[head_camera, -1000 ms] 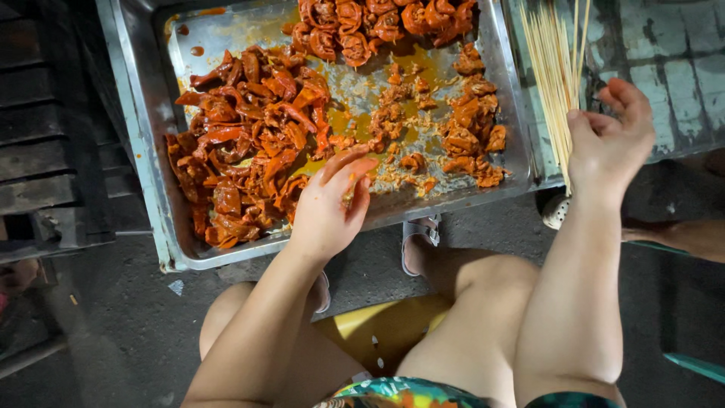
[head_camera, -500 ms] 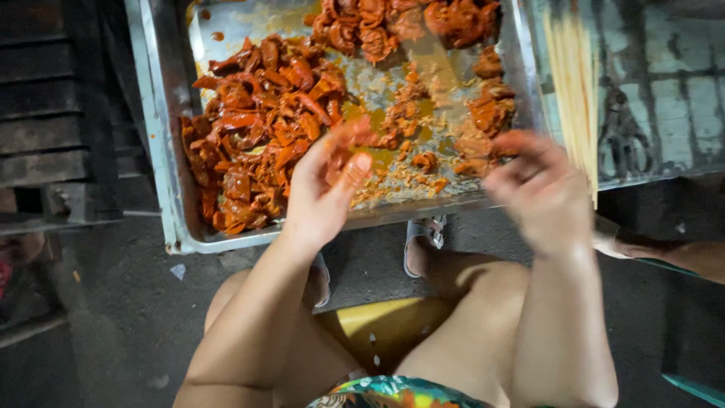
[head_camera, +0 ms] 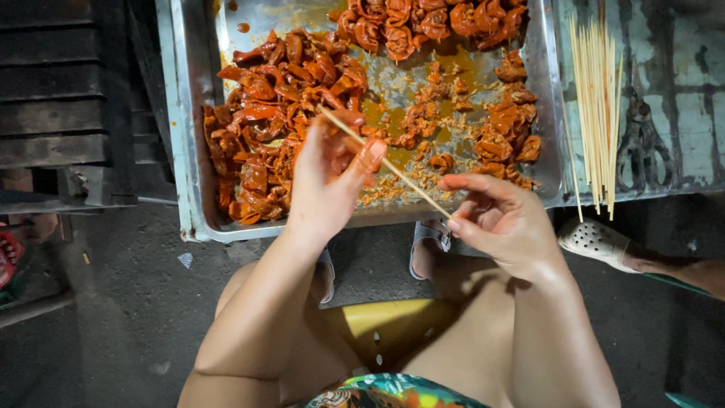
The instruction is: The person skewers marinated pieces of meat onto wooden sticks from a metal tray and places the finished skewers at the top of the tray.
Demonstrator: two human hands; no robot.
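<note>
A large metal tray (head_camera: 189, 189) holds heaps of red-orange marinated meat pieces (head_camera: 264, 128) and loose crumbs in oily sauce. My right hand (head_camera: 502, 223) pinches the near end of a thin bamboo skewer (head_camera: 389, 165) that slants up to the left. My left hand (head_camera: 328, 181) is cupped around the skewer's far part, fingers stained with sauce; a small piece of meat seems pressed between its fingertips near the skewer tip. Both hands hover over the tray's near edge.
A bundle of several bare bamboo skewers (head_camera: 596, 98) lies on the worn table right of the tray. Another person's foot in a white perforated clog (head_camera: 596, 240) sits at the right. My sandalled feet (head_camera: 427, 245) rest on dark ground; a yellow stool (head_camera: 385, 321) is under me.
My right hand came away from the skewer bundle with one skewer and moved left toward my left hand, which lifted off the meat and now meets the skewer.
</note>
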